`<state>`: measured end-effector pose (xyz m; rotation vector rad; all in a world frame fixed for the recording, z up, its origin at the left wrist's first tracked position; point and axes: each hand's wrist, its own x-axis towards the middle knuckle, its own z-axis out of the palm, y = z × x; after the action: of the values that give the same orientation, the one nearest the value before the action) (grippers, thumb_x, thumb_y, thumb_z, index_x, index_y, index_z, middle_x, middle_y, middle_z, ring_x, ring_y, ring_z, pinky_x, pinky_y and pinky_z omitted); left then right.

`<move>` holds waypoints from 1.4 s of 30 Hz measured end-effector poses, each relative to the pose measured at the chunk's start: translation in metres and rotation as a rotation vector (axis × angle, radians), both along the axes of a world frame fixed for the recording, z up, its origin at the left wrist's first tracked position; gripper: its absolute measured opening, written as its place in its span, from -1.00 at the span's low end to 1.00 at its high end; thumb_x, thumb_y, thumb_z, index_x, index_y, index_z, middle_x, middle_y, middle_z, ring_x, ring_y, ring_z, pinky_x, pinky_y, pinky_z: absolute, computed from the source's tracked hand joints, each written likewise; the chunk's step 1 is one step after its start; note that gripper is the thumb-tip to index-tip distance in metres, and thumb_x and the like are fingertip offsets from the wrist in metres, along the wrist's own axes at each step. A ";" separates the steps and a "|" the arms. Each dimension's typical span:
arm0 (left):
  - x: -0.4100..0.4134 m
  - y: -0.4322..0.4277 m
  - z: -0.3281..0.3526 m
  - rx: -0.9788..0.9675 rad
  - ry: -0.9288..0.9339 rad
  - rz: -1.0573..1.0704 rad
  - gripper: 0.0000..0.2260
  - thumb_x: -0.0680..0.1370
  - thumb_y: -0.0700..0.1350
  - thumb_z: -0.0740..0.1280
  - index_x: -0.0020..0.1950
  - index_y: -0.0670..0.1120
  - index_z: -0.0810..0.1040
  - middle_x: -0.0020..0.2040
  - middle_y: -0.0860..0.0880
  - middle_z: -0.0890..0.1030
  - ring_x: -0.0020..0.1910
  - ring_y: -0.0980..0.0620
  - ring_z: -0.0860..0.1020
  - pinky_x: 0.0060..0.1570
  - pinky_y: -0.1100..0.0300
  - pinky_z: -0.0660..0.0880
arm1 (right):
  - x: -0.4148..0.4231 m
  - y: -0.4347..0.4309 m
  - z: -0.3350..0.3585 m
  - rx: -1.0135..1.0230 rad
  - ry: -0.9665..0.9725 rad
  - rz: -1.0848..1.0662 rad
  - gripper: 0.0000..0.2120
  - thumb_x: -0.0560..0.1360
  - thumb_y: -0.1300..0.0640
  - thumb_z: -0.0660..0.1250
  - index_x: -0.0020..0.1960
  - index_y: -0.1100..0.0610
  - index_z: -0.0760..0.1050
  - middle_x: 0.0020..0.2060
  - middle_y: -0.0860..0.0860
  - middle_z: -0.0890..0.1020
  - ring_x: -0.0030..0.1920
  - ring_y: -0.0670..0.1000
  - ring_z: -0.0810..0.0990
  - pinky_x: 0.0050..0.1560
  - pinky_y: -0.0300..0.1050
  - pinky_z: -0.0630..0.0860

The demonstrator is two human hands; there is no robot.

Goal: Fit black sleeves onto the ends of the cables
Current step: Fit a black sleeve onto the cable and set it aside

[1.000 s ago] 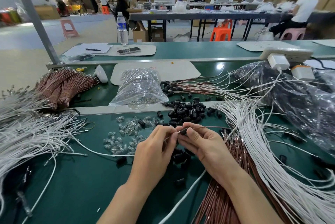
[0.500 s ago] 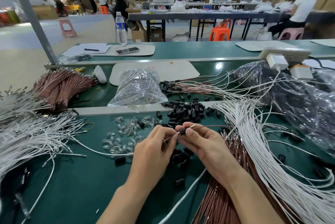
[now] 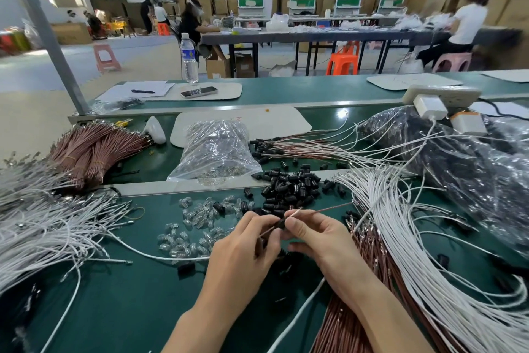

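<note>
My left hand [image 3: 243,252] and my right hand [image 3: 317,235] meet low in the middle of the green bench. Between their fingertips sits a small black sleeve [image 3: 281,223] threaded on a thin brown cable [image 3: 329,208] that runs up and to the right. The left hand pinches the cable just left of the sleeve; the right hand pinches the sleeve. A heap of loose black sleeves [image 3: 289,186] lies just beyond my hands. More sleeves lie on the bench under my hands, partly hidden.
Clear plastic caps [image 3: 194,226] are scattered to the left. White cables [image 3: 43,226] pile at far left and fan out at right [image 3: 415,238]. Brown cable bundles [image 3: 91,152] lie behind left and at lower right [image 3: 357,324]. A clear bag [image 3: 214,149] stands behind.
The brown cable has slid left through the sleeve, so its end now sticks out on the left hand's side. Both hands stay together in the same spot.
</note>
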<state>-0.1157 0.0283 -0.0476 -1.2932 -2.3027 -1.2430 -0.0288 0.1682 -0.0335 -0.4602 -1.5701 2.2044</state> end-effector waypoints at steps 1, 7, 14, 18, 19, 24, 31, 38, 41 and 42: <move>-0.001 0.000 0.000 0.008 -0.003 -0.001 -0.74 0.63 0.16 0.20 0.18 0.09 0.57 0.02 0.22 0.54 -0.18 0.19 0.59 -0.25 0.23 0.53 | -0.001 0.000 0.001 -0.014 -0.003 -0.009 -0.69 0.28 -0.08 0.57 -0.04 0.04 0.74 -0.10 0.11 0.75 -0.07 0.08 0.74 -0.14 -0.18 0.64; -0.002 0.001 -0.002 0.034 -0.004 -0.037 -0.79 0.65 0.16 0.23 0.20 0.14 0.55 0.03 0.26 0.56 -0.14 0.25 0.60 -0.21 0.22 0.54 | 0.000 0.000 0.003 -0.044 0.006 0.003 -0.79 0.34 -0.07 0.57 -0.09 0.01 0.73 -0.09 0.11 0.74 -0.05 0.11 0.75 -0.15 -0.18 0.63; -0.003 0.002 -0.003 0.032 0.023 0.006 -0.82 0.63 0.15 0.20 0.21 0.21 0.48 0.08 0.32 0.53 -0.07 0.28 0.57 -0.12 0.29 0.50 | 0.001 0.009 0.004 -0.054 0.021 -0.122 -0.78 0.32 -0.09 0.56 -0.13 0.02 0.73 -0.16 0.04 0.72 -0.17 -0.01 0.70 -0.23 -0.18 0.62; -0.007 -0.003 -0.001 0.051 0.032 0.017 -0.80 0.63 0.10 0.23 0.22 0.16 0.51 0.06 0.32 0.53 -0.12 0.21 0.60 -0.15 0.28 0.51 | 0.009 0.025 0.008 -0.209 0.109 -0.214 -0.88 0.40 0.01 0.48 -0.17 0.05 0.72 -0.16 0.04 0.71 -0.21 -0.03 0.68 -0.26 -0.19 0.63; -0.008 -0.003 0.000 0.051 0.040 0.021 -0.80 0.63 0.09 0.23 0.23 0.15 0.52 0.06 0.31 0.53 -0.12 0.21 0.60 -0.15 0.28 0.51 | 0.011 0.028 0.009 -0.245 0.129 -0.234 -0.87 0.42 0.02 0.47 -0.15 0.08 0.70 -0.17 0.04 0.70 -0.23 -0.04 0.67 -0.28 -0.20 0.63; -0.017 -0.010 0.003 0.056 0.140 0.065 -0.79 0.62 -0.03 0.29 0.23 0.00 0.57 0.03 0.22 0.56 -0.09 0.20 0.57 -0.09 0.24 0.53 | 0.019 0.041 0.010 -0.378 0.213 -0.312 -0.83 0.46 -0.01 0.45 -0.11 0.09 0.57 -0.29 -0.03 0.58 -0.38 -0.11 0.51 -0.39 -0.28 0.55; -0.041 -0.028 0.003 0.184 0.248 0.279 -0.82 0.61 -0.14 0.35 0.21 -0.06 0.59 0.04 0.19 0.53 0.13 0.50 0.34 0.02 0.19 0.36 | 0.030 0.058 0.012 -0.578 0.364 -0.436 -0.84 0.47 -0.01 0.49 -0.11 0.08 0.66 -0.18 -0.03 0.68 -0.27 -0.12 0.66 -0.27 -0.32 0.61; -0.045 -0.033 0.010 0.394 -0.153 0.304 -0.85 0.61 0.02 0.27 0.16 0.10 0.55 -0.03 0.24 0.58 -0.03 0.09 0.53 -0.02 0.24 0.44 | 0.040 0.067 0.010 -0.793 0.677 -0.289 -0.76 0.52 0.08 0.47 0.10 0.21 0.67 0.06 0.07 0.71 0.08 -0.10 0.71 -0.02 -0.40 0.60; -0.032 -0.020 0.014 0.545 -0.387 0.243 -0.92 0.63 0.02 0.30 0.09 0.15 0.56 -0.11 0.14 0.63 -0.17 0.17 0.56 -0.19 0.39 0.48 | 0.033 0.055 0.011 -0.630 0.522 -0.106 -0.63 0.55 0.09 0.47 0.26 0.30 0.60 0.19 0.21 0.67 0.15 0.02 0.70 -0.03 -0.35 0.62; -0.027 -0.015 0.014 0.566 -0.446 0.211 -0.91 0.62 0.01 0.30 0.09 0.15 0.57 -0.14 0.11 0.63 -0.21 0.17 0.57 -0.23 0.39 0.49 | 0.027 0.047 0.011 -0.495 0.417 -0.054 -0.66 0.57 0.09 0.44 0.24 0.30 0.61 0.21 0.25 0.65 0.15 0.07 0.70 -0.02 -0.30 0.64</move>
<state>-0.1431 0.0130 -0.0340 -0.6095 -2.0188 -2.0569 -0.0014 0.2155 -0.0224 -0.1539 -0.7914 2.4391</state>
